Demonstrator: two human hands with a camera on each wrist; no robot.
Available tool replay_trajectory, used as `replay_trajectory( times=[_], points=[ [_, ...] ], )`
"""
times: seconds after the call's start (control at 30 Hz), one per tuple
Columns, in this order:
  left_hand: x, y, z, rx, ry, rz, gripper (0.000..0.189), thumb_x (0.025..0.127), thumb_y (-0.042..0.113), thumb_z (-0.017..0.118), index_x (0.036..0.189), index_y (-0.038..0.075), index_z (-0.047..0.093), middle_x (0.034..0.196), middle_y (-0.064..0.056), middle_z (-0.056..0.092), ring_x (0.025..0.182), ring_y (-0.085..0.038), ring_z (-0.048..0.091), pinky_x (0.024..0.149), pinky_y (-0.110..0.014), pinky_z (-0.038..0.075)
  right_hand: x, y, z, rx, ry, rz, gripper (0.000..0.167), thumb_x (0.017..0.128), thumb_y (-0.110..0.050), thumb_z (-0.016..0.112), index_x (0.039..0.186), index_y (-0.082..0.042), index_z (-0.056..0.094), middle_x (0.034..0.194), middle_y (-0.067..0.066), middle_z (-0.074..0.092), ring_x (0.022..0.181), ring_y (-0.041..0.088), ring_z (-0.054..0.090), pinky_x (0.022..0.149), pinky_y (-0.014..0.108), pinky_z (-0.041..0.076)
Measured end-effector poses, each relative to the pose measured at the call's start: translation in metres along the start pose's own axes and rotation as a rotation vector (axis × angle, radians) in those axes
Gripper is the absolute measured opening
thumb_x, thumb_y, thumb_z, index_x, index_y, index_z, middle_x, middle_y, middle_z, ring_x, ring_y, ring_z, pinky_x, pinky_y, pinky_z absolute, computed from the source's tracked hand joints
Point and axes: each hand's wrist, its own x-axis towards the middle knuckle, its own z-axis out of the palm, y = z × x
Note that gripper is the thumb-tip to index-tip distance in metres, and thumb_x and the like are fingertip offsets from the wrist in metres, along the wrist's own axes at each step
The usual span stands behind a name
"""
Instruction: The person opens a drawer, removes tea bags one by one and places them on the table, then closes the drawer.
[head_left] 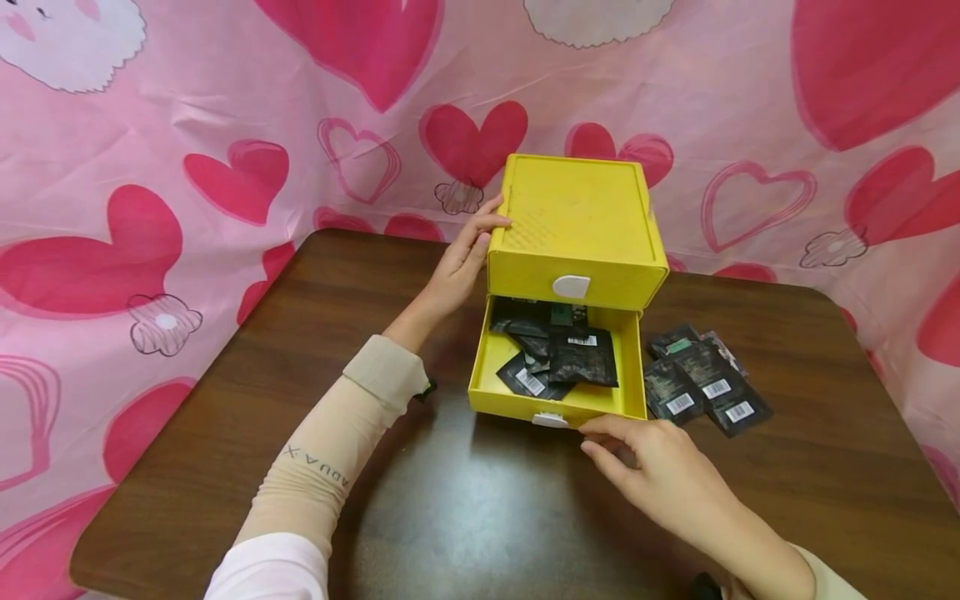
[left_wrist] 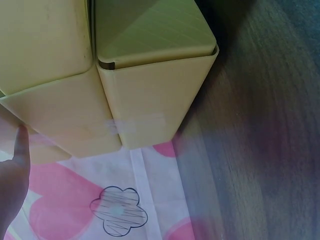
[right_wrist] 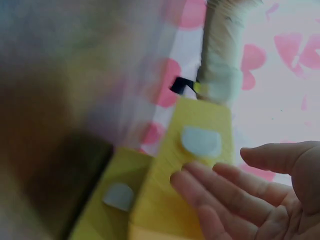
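A yellow two-drawer box (head_left: 576,204) stands on the table, its upper drawer front (head_left: 525,275) flush and its lower drawer (head_left: 480,392) pulled out. Several black packets (head_left: 585,358) with white barcode labels lie inside the lower drawer. My left hand (head_left: 461,262) rests against the box's left side, with fingertips by its top edge; one finger (left_wrist: 21,145) shows against the side in the left wrist view. My right hand (head_left: 660,467) has its fingertips right at the lower drawer's front, near the right corner. Its fingers (right_wrist: 235,195) are extended, holding nothing.
More black packets (head_left: 705,383) lie in an overlapping pile on the table, right of the drawer. White tab handles (head_left: 572,287) mark the drawer fronts. A pink cloth (head_left: 480,67) with hearts hangs behind the dark wooden table (head_left: 285,333).
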Motion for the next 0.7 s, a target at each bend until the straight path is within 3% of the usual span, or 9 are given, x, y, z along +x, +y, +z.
replay_trajectory(
  times=[0.2,0.37,0.47,0.57,0.7],
  points=[
    [-0.001,0.0,0.0,0.003,0.004,-0.005,0.028,0.103,-0.005,0.03,0.127,-0.012,0.041,0.155,-0.026,0.019,0.144,-0.029,0.021,0.106,-0.042,0.038,0.01,-0.002,-0.034,0.078,-0.003,-0.017,0.01,0.09,-0.017,0.071,0.1,-0.014,0.073,0.084,-0.013,0.07,0.072,-0.001,0.062,0.062,0.025,0.054],
    [0.002,0.001,0.0,-0.005,0.001,-0.001,0.028,0.102,-0.006,0.03,0.127,-0.013,0.041,0.155,-0.027,0.019,0.143,-0.029,0.022,0.106,-0.043,0.038,0.042,-0.003,-0.067,0.07,-0.035,-0.018,0.011,0.092,-0.019,0.069,0.101,-0.014,0.074,0.089,-0.006,0.071,0.069,0.008,0.06,0.056,0.026,0.05],
    [0.001,0.001,0.0,-0.014,0.004,-0.004,0.028,0.102,-0.006,0.03,0.127,-0.013,0.041,0.155,-0.027,0.018,0.143,-0.029,0.022,0.106,-0.044,0.038,0.07,-0.001,-0.08,0.072,-0.138,-0.012,0.018,0.093,-0.02,0.067,0.106,-0.009,0.072,0.098,0.0,0.071,0.079,0.015,0.064,0.066,0.034,0.054],
    [0.0,0.0,0.0,-0.014,0.007,-0.008,0.028,0.102,-0.006,0.03,0.127,-0.013,0.041,0.155,-0.027,0.018,0.143,-0.03,0.022,0.107,-0.044,0.037,0.096,0.002,-0.084,0.069,-0.3,-0.008,0.03,0.095,-0.021,0.064,0.116,0.0,0.068,0.109,0.01,0.07,0.098,0.024,0.065,0.085,0.046,0.053],
    [-0.001,0.001,0.002,-0.013,0.011,0.004,0.027,0.102,-0.007,0.031,0.126,-0.013,0.041,0.154,-0.028,0.019,0.143,-0.032,0.021,0.107,-0.044,0.036,0.122,0.001,-0.079,-0.01,-0.5,0.036,0.044,0.097,-0.024,0.06,0.124,0.01,0.059,0.121,0.021,0.064,0.111,0.035,0.059,0.093,0.051,0.047]
  ],
)
